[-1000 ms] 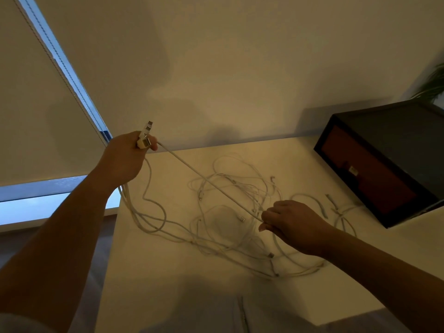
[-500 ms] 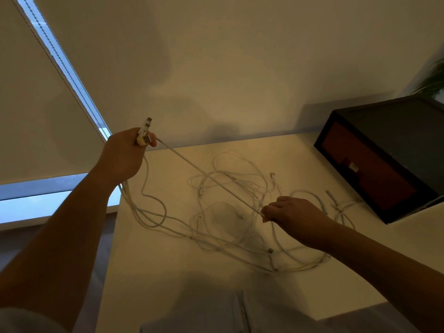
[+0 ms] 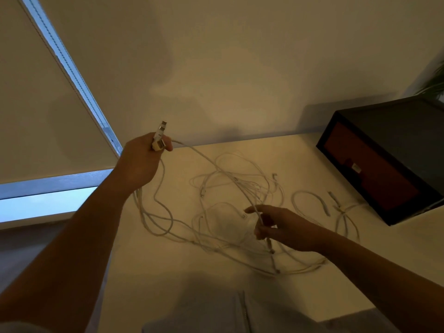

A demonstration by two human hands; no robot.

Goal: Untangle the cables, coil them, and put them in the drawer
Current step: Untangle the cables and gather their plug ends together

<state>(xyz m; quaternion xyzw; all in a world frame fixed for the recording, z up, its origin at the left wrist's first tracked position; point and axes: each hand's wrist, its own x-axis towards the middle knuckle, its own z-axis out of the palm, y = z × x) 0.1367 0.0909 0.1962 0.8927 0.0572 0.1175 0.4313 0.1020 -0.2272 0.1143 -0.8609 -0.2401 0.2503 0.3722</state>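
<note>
Since the earlier frame: right grip (image 3: 286, 227) has uncurled from a fist. Its fingers are now spread and relaxed, and the raised strand (image 3: 216, 167) lies across them, not pinched. Left grip (image 3: 144, 162) is still closed as before.

1. Grey zipped garment (image 3: 240, 316): nearest item, at the near edge of the desk (image 3: 168, 272).
2. Desk: pale top. Bare room along the near edge and toward the near-left corner; the left edge drops away to the floor.
3. Right grip: hovers over the near-right part of the tangle.
4. Cables (image 3: 240, 188): white, in one loose tangle lying flat across the desk's middle. A smaller loop (image 3: 310, 200) sits apart on the right, between the tangle and the drawer.
5. Strand: lifted off the desk. Its long axis runs diagonally from my right grip up and far-left to my left grip.
6. Left grip: held above the desk's far-left corner, closed round a bundle of plugs (image 3: 160, 137). The plugs point up and away toward the wall (image 3: 240, 68). Several cables hang from under this hand down to the desk.
7. Drawer (image 3: 374, 174): reddish front, shut, set in a dark box (image 3: 408, 131) at the far right of the desk. The front faces the tangle, with bare desk before it.
8. Blind (image 3: 36, 104): far left, with a lit window strip beside and below it.
</note>
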